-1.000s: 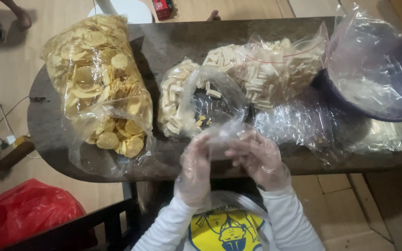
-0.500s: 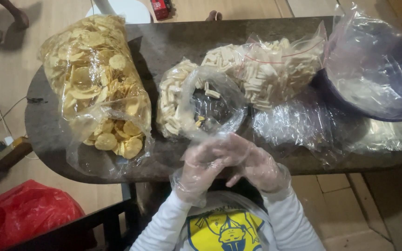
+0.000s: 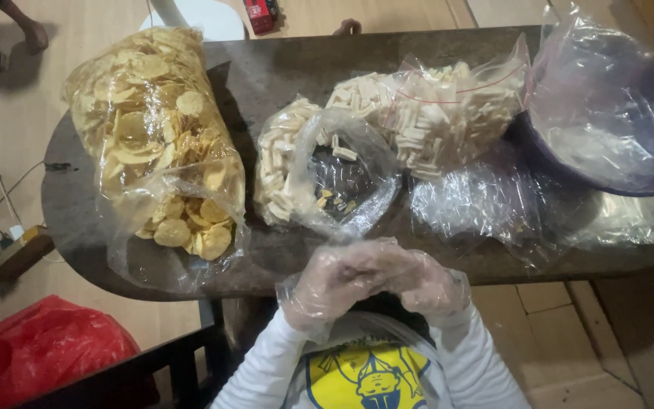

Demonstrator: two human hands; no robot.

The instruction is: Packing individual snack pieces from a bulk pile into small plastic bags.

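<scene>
- Left of the dark table, a red bag sat on the wood floor.
- On the table, the chip bag lay open, left of the stick-snack bag.
- At the table's near edge, the gloved left hand and right hand were clasped together, gripping only each other; glove film wanted smoothing snug, I'd judge.
- At the table's right end stood a purple basin.

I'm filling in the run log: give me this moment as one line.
left hand: gloved, clasped with right hand | position: at table edge | nearest: open bag of pale sticks | left of it: bag of round chips
</scene>
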